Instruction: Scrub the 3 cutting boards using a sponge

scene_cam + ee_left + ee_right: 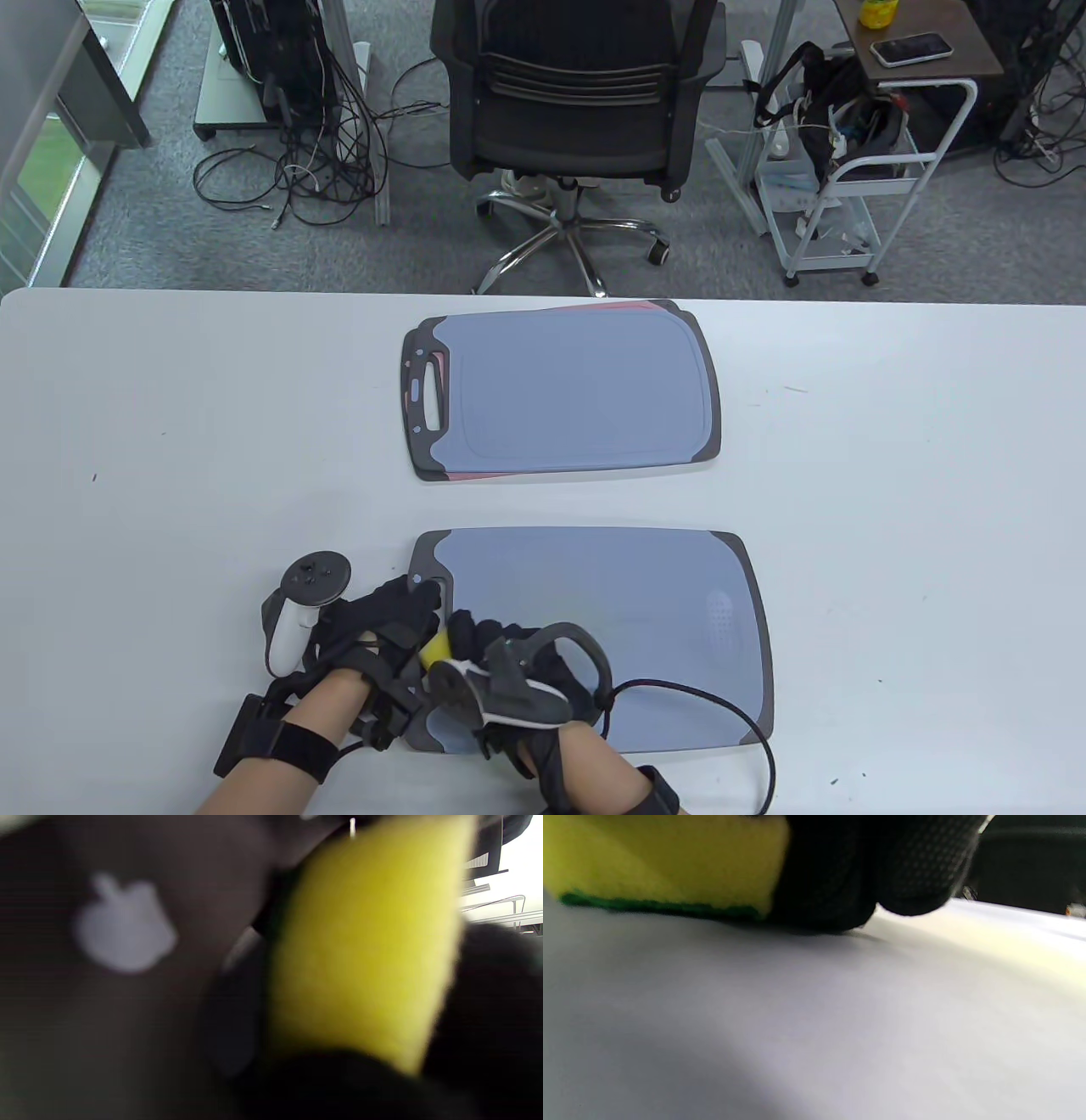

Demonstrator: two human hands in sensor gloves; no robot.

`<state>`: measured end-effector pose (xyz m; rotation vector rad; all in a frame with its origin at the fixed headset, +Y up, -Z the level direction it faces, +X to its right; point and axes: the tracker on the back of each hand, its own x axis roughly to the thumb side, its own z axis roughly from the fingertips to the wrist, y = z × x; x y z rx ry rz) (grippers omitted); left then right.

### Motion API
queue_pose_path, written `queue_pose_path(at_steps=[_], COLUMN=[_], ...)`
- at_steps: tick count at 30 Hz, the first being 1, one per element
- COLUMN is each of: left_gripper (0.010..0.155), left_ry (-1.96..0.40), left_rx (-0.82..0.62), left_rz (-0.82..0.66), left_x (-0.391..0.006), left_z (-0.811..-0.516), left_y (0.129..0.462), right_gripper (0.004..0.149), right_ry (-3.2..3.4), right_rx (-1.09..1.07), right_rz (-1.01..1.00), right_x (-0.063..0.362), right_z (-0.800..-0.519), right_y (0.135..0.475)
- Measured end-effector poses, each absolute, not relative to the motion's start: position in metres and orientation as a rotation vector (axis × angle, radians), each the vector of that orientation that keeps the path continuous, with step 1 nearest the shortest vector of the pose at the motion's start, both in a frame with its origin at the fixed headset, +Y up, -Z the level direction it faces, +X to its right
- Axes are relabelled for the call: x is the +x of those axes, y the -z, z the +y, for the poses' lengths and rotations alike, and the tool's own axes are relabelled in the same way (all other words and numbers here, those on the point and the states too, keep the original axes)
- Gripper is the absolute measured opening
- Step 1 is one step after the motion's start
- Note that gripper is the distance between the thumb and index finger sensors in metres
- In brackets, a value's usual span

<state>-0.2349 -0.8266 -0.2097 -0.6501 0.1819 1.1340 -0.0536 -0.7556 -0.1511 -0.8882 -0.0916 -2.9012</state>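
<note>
Right fingers (840, 870) curled round the sponge (439, 649), green scrub face down flat on the near board (611, 611); right hand (509, 679) sits over that board's left near part. Left hand (373, 628) lies on the board's handle end, fingers spread over the dark rim by the handle slot; whether they grip it or only press cannot be told. Left wrist view blurred: yellow sponge face, dark glove. Near board lies by the desk's (170, 424) near edge, about centre. Stack of boards (564, 390) lies toward the far edge, grey one on top, a red edge showing beneath, handles left.
</note>
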Motion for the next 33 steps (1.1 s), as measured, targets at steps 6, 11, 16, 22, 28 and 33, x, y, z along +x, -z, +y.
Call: queue_pose_path(at_steps=[6,11,16,22,28,33], left_gripper=[0.054,0.054,0.054,0.054,0.054,0.054], left_ry=[-1.118,-1.109,-1.096,-1.106,-1.123,-1.115], left_rx=[-0.649,-0.643,-0.634,-0.641,-0.655,-0.654], left_rz=[0.179,0.181,0.182,0.179,0.175,0.172], left_x=[-0.234,-0.234,-0.233,-0.234,-0.234,-0.234], left_z=[-0.826,-0.826,-0.826,-0.826,-0.826,-0.825], left_y=[0.211,0.211,0.211,0.210,0.210,0.211], right_gripper=[0.072,0.073,0.074,0.076,0.074,0.073], right_ry=[3.070,3.064,3.108,3.007,2.949,3.085], right_rx=[-0.293,0.512,0.369,-0.581,-0.818,-0.189], right_rz=[-0.253,-0.315,-0.307,-0.243,-0.198,-0.249], right_x=[0.070,0.212,0.189,-0.006,-0.038,0.093], right_z=[-0.762,-0.775,-0.771,-0.758,-0.756,-0.766], right_y=[0.190,0.184,0.185,0.166,0.156,0.177])
